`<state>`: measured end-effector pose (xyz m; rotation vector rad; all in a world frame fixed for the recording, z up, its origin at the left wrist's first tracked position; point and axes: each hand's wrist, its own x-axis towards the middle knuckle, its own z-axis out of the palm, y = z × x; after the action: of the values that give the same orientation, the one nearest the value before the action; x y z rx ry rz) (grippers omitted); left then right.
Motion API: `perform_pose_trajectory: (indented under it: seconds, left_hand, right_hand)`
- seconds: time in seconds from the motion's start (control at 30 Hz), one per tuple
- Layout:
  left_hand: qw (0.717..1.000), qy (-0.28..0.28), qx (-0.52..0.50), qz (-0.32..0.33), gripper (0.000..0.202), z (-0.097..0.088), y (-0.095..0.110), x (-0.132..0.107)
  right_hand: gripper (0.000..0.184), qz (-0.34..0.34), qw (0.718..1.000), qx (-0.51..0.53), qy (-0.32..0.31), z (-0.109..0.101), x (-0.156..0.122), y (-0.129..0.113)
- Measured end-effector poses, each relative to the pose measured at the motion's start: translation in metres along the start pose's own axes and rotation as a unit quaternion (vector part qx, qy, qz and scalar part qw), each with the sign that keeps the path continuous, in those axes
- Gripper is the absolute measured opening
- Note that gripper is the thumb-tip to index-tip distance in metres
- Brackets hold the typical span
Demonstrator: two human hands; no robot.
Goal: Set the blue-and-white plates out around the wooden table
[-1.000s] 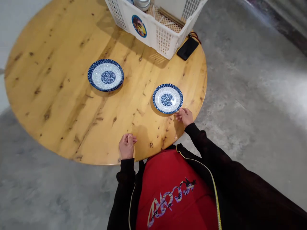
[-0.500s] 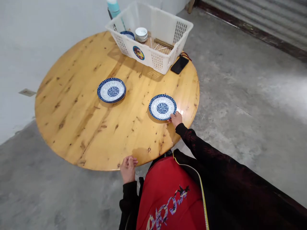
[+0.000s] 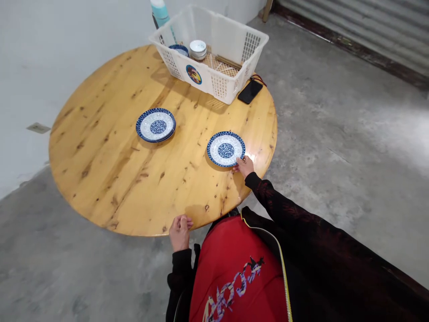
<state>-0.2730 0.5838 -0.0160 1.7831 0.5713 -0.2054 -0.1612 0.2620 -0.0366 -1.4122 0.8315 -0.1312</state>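
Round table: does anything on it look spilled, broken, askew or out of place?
I see no spill or breakage. The plate stack sits slightly uneven, a lower rim showing at its near right side. The black phone beside the white basket looks mildly out of place, being no tableware. The plate in the right hand looks intact.

- The right grip (image 3: 246,166) pinches a plate (image 3: 225,149) by its rim.
- The left grip (image 3: 180,231) curls loosely near the round bench's (image 3: 100,179) edge.
- Stacked plates (image 3: 156,125) and a basket (image 3: 207,85) stand on the bench.
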Motion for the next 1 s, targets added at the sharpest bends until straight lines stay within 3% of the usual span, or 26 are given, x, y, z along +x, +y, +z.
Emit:
perform_pose_trajectory:
  seconds: [0.43, 0.77, 1.0]
  left_hand:
    - [1.000, 0.007, -0.008, -0.008, 0.023, 0.004, -0.009, -0.013]
    - [0.999, 0.039, 0.011, -0.017, 0.027, -0.001, -0.031, -0.034]
    - [1.000, 0.016, 0.018, -0.015, 0.025, 0.014, -0.025, -0.046]
  right_hand:
    - [0.013, 0.027, 0.999, 0.038, -0.013, -0.013, -0.010, -0.001]
    - [0.015, 0.061, 0.997, 0.031, -0.041, -0.053, -0.055, 0.024]
    - [0.007, 0.095, 0.991, 0.050, -0.077, -0.054, -0.090, 0.038]
